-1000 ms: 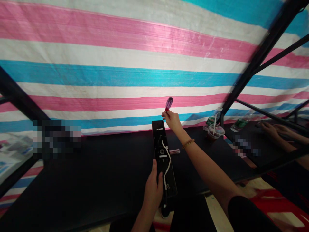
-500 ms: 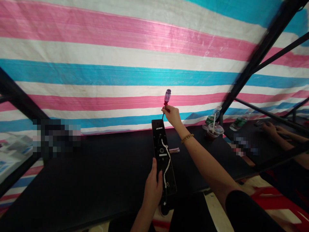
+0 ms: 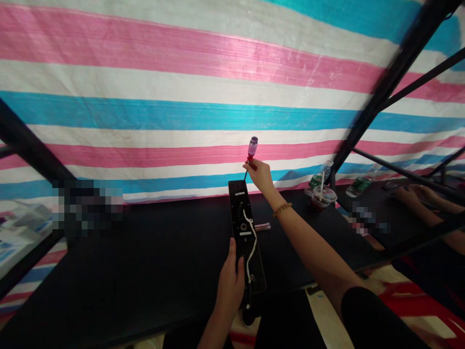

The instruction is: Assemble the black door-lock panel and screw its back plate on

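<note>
Head view: blk panel [image 3: 241,247] on bench [image 3: 145,271], near end by the front edge, wht cable [image 3: 255,241] along its face. R hand [image 3: 259,174]: fingers pinched round screwdriver [image 3: 253,147] just below the purple hdl, tip down at panel's far end; contact unclear. L hand [image 3: 230,280]: fingers partly spread at near left edge, thumb over face; can't tell if gripping. Driver work prob. underway, cable exposed; what's fastened vs. loose too small to see, so done/left unclear.

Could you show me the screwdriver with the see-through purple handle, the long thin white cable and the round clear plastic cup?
Purple-handled screwdriver [image 3: 253,147]: head view, on its handle.
White cable [image 3: 255,239]: head view, on its middle stretch.
Clear plastic cup [image 3: 324,196]: head view, on its lid.
</note>
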Demonstrator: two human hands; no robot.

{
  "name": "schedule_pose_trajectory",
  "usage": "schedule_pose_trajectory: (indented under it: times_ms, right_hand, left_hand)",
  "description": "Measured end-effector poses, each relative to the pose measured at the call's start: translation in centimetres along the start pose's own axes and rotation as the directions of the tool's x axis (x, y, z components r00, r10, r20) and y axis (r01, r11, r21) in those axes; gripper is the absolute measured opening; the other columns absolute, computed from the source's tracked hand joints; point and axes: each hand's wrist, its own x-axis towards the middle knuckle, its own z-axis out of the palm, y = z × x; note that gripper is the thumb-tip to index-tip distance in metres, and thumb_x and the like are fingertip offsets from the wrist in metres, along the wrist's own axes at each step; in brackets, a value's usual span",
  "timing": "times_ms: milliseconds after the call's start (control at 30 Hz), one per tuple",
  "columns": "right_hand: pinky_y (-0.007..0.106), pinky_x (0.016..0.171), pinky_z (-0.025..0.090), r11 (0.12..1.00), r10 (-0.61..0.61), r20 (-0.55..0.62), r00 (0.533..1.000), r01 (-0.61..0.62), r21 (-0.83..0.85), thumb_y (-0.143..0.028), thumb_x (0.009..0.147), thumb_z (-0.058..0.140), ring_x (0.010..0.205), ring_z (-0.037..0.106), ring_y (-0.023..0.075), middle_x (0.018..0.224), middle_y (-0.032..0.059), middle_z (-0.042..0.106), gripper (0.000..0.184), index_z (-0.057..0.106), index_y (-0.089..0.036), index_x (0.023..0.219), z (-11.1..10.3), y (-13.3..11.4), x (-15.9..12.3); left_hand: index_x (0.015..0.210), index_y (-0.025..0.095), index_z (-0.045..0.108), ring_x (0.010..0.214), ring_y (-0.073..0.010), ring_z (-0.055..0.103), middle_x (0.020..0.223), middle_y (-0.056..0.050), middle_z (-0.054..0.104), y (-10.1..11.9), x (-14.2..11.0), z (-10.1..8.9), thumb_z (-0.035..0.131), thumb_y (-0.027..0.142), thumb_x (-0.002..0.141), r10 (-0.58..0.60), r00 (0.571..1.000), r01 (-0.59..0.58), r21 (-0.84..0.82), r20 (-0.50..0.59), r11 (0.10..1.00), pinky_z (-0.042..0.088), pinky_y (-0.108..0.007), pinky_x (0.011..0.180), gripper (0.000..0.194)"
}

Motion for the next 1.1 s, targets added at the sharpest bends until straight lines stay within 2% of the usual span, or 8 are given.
schedule_pose_trajectory:
  times_ms: [67, 167, 367, 500, 600, 800, 933, 1100]
  right_hand:
    - [0.034, 0.075, 0.053, 0.999, 0.003, -0.006, 1.0, -0.003, 0.045, -0.027, 0.089, 0.062, 0.078, 0.07, 0.0219, 0.082, 0.005, 0.073, 0.008, 0.066, -0.021, 0.092, 0.0, 0.1, -0.1]
    - [0.032, 0.076, 0.054, 0.994, 0.005, 0.011, 1.0, -0.006, 0.114, -0.024, 0.094, 0.051, 0.081, 0.072, 0.0196, 0.087, 0.0055, 0.075, 0.015, 0.064, -0.021, 0.1, 0.3, 0.1, -0.1]
    - [0.033, 0.074, 0.053, 0.998, 0.022, -0.016, 1.0, -0.021, 0.065, -0.033, 0.085, 0.066, 0.073, 0.066, 0.0189, 0.08, 0.0039, 0.07, 0.015, 0.065, -0.021, 0.077, 0.4, -0.1, -0.2]
    - [0.032, 0.076, 0.053, 0.994, 0.053, 0.002, 0.999, -0.053, 0.091, -0.027, 0.086, 0.063, 0.077, 0.069, 0.0194, 0.083, 0.0029, 0.073, 0.007, 0.065, -0.021, 0.087, 0.3, -0.4, -0.3]
    - [0.032, 0.078, 0.054, 0.993, 0.045, 0.028, 0.999, -0.047, 0.112, -0.021, 0.091, 0.051, 0.083, 0.071, 0.0196, 0.089, 0.0057, 0.074, 0.013, 0.064, -0.02, 0.096, 0.4, -0.8, -0.3]
    - [0.035, 0.079, 0.055, 0.996, 0.063, -0.01, 0.998, -0.063, 0.065, -0.029, 0.086, 0.062, 0.081, 0.069, 0.0212, 0.085, 0.0062, 0.072, 0.009, 0.064, -0.02, 0.083, 0.7, -0.7, -0.5]
    - [0.036, 0.076, 0.057, 0.99, 0.114, -0.024, 0.993, -0.112, 0.083, -0.032, 0.086, 0.063, 0.077, 0.07, 0.0211, 0.082, 0.0041, 0.072, 0.012, 0.065, -0.021, 0.091, 0.6, 0.1, -0.7]
    - [0.034, 0.071, 0.058, 0.983, 0.133, 0.034, 0.99, -0.137, 0.119, -0.024, 0.089, 0.056, 0.077, 0.073, 0.0203, 0.086, 0.0067, 0.075, 0.01, 0.063, -0.02, 0.094, 0.5, 0.7, -0.5]
  left_hand:
    - [0.159, 0.013, 0.021, 0.145, -0.0228, 0.041, 0.16, -0.015, 0.038, -0.1, 0.0, 0.0, 0.034, 0.036, 0.102, 0.004, 1.0, -0.004, 0.003, -0.003, 1.0, 0.034, -0.041, 0.118, 0.063]
    - [0.159, 0.013, 0.021, 0.145, -0.0236, 0.042, 0.159, -0.016, 0.038, 0.0, 0.0, 0.0, 0.034, 0.037, 0.102, 0.013, 1.0, -0.013, 0.005, -0.004, 1.0, 0.035, -0.043, 0.117, 0.063]
    - [0.159, 0.015, 0.023, 0.144, -0.0223, 0.043, 0.158, -0.014, 0.041, 0.1, 0.1, 0.0, 0.037, 0.036, 0.101, 0.006, 1.0, -0.006, 0.016, -0.006, 1.0, 0.036, -0.04, 0.117, 0.063]
    - [0.159, 0.014, 0.023, 0.145, -0.0212, 0.042, 0.159, -0.014, 0.04, 0.2, 0.0, -0.1, 0.037, 0.036, 0.101, 0.006, 1.0, -0.006, 0.01, -0.006, 1.0, 0.035, -0.038, 0.117, 0.064]
    - [0.158, 0.014, 0.023, 0.145, -0.0219, 0.041, 0.159, -0.014, 0.04, 0.3, 0.1, -0.1, 0.037, 0.037, 0.1, 0.004, 1.0, -0.004, 0.002, -0.011, 1.0, 0.034, -0.039, 0.118, 0.064]
    - [0.159, 0.014, 0.023, 0.145, -0.0226, 0.042, 0.159, -0.015, 0.039, 0.2, 0.0, 0.0, 0.036, 0.036, 0.101, 0.006, 1.0, -0.006, 0.01, -0.008, 1.0, 0.036, -0.04, 0.117, 0.063]
    - [0.158, 0.015, 0.025, 0.144, -0.0235, 0.043, 0.157, -0.015, 0.042, -0.2, 0.0, 0.1, 0.04, 0.035, 0.1, 0.016, 1.0, -0.015, 0.005, -0.025, 1.0, 0.037, -0.04, 0.117, 0.063]
    - [0.158, 0.014, 0.025, 0.145, -0.0238, 0.042, 0.158, -0.016, 0.041, -0.2, 0.0, 0.1, 0.039, 0.035, 0.101, 0.019, 1.0, -0.019, 0.003, -0.022, 1.0, 0.034, -0.042, 0.118, 0.063]
